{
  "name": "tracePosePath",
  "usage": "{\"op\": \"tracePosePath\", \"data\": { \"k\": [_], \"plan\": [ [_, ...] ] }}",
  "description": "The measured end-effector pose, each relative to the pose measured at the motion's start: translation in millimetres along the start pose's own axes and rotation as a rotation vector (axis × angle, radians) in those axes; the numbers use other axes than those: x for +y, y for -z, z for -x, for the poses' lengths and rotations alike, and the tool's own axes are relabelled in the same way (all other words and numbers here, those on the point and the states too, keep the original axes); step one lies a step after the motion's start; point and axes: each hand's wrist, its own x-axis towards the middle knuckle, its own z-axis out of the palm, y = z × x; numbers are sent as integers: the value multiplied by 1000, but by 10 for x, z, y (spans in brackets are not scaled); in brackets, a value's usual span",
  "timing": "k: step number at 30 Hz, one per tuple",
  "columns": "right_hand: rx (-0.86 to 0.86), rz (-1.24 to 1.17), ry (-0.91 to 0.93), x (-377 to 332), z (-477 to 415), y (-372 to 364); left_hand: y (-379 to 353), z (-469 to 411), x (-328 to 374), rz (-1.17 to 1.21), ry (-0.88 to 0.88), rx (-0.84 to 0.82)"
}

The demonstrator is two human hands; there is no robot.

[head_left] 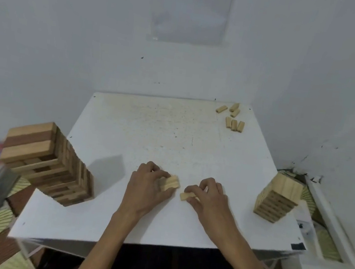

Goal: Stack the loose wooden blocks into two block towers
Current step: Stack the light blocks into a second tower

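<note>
On the table's near middle: both hands work close together, just apart from each other.
Left hand (146, 189): fingers curled over a small bundle of pale blocks (170, 183) held side by side; whether the bundle rests on the table (150, 130) or sits just above it, I cannot tell.
Right hand (209, 197): fingers bent, thumb and fingertips pinching a single block (187, 196) that lies flat on the table, its free end pointing toward the left hand.
Left tower (48, 162): the taller one, built of pale and darker brown blocks, standing at the table's left edge, well apart from the hands.
Right tower (277, 197): shorter, all pale wood, standing near the table's right edge.
Loose blocks (232, 119): six at the far right corner; three lie side by side and touching, three more are scattered just behind them.
Wall (71, 41): white, meeting the table's far edge.
Sheet (190, 12): fixed to the wall above the table, glossy, with printed lines too blurred to read.
</note>
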Motion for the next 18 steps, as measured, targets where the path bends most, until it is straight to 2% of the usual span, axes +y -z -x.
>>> {"op": "tracePosePath", "data": {
  "k": [3,9,14,18],
  "plan": [
    [-3,-69,21,17,125,-14,-30,87,31,31,9,-27],
    [-82,-54,-3,-17,160,31,-31,226,8,153,-6,-65],
    [-166,-26,-17,-51,123,119,-63,336,50,53,-72,-98],
    [-274,50,53,-64,-33,176,-93,300,46,91,-57,-88]
  ]
}}
